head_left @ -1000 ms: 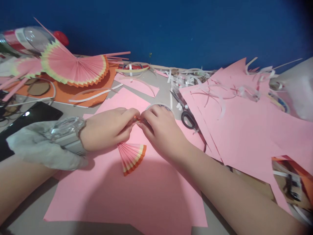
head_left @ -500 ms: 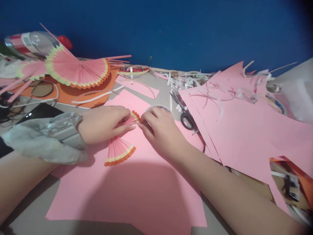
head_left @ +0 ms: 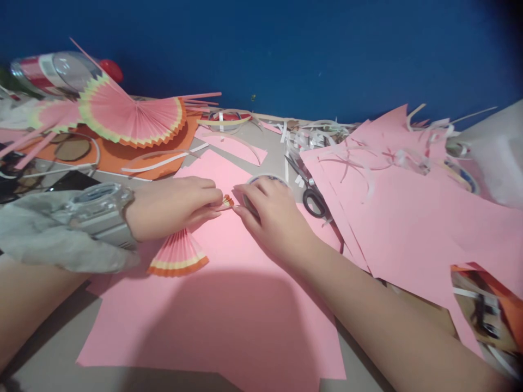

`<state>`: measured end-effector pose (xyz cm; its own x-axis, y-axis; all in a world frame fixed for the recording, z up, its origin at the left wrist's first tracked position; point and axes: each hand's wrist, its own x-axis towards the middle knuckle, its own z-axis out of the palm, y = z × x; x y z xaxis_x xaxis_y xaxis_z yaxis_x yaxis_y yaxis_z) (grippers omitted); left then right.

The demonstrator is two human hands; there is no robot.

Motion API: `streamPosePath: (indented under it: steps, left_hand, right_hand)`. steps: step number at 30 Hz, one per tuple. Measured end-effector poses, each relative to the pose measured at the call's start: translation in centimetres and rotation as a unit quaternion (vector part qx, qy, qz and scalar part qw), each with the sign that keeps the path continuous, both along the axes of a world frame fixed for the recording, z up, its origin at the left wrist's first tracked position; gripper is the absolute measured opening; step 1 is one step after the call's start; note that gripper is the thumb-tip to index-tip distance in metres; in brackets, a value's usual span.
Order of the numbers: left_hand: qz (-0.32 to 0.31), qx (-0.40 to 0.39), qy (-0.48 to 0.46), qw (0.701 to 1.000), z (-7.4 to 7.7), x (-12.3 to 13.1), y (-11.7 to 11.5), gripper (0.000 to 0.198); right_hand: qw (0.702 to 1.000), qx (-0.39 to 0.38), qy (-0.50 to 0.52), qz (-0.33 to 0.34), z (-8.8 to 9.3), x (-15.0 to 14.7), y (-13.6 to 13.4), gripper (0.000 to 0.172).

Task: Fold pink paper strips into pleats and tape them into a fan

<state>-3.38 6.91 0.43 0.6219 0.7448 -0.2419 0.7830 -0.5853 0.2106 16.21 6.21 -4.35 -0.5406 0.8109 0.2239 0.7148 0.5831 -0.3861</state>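
My left hand [head_left: 192,198] is closed around the gathered pleats of a small pink paper fan [head_left: 180,255] with cream and orange edge bands. One part of the fan spreads out below the hand; its other end pokes out as a narrow folded tip past my fingertips. Facing that tip is my right hand [head_left: 269,209], thumb and forefinger apart with nothing between them. Whether the right thumb touches the tip I cannot tell. Behind the right fingers lies a roll of tape [head_left: 267,178], partly hidden. Both hands are above a pink paper sheet [head_left: 229,326].
Black-handled scissors [head_left: 314,201] lie right of my right hand, beside large pink sheets [head_left: 408,218]. A bigger pleated fan [head_left: 134,120] rests at the back left on orange paper [head_left: 163,163], near a clear bottle [head_left: 69,71]. Paper strips [head_left: 314,136] litter the back.
My left hand has shifted slightly left, and the fan's spread part has swung left. Its folded tip shows narrower. My right thumb and forefinger have parted from the tip.
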Motion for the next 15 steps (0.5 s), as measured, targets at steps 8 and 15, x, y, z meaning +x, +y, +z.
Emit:
streamPosePath:
  steps: [8,15]
  left_hand:
    - [0.006,0.070,0.049,0.996,0.1,0.3,-0.4,0.027]
    - [0.045,0.031,0.028,0.998,-0.5,1.0,-1.0,0.030]
  right_hand:
    - [0.999,0.001,-0.002,0.036,0.1,0.0,0.1,0.023]
    - [0.999,0.016,-0.005,0.027,0.1,0.0,0.0,0.021]
